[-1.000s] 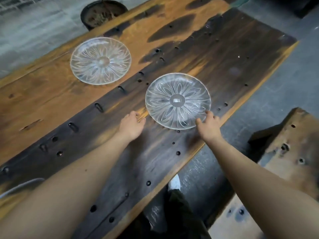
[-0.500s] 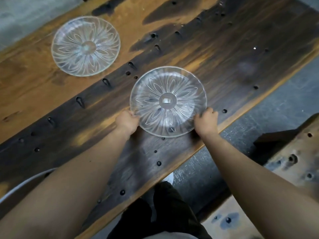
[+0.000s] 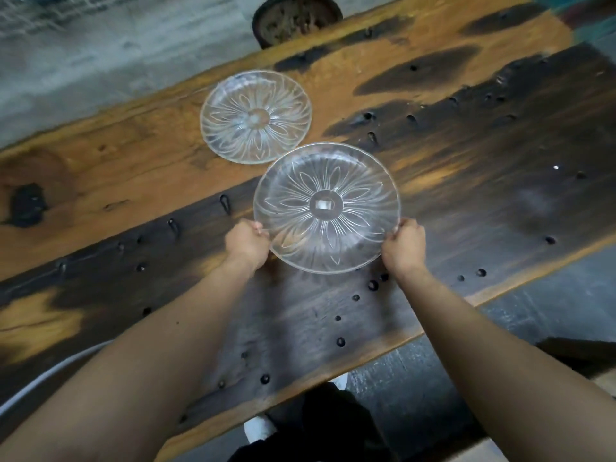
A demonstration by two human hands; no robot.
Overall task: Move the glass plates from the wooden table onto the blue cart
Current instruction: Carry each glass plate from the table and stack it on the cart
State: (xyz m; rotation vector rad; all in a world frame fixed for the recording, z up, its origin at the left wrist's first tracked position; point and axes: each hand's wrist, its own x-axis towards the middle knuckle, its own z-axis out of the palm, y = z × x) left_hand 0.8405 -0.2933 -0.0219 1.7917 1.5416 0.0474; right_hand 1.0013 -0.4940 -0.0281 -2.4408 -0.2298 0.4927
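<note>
Wooden table (image 3: 100, 181): far plate (image 3: 256, 117), clear glass, lies flat beside the held one, rims overlapping in view. Near plate (image 3: 326, 208): gripped at opposite rim edges by left hand (image 3: 247, 242) and right hand (image 3: 404, 245), fingertips hidden beneath; whether lifted, unclear. Dark pot (image 3: 296, 18), far edge, cut off.

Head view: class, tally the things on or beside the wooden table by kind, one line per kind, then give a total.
Glass plates: 2, the held plate and the far plate
Dark pots: 1, the pot
Total: 3
</note>
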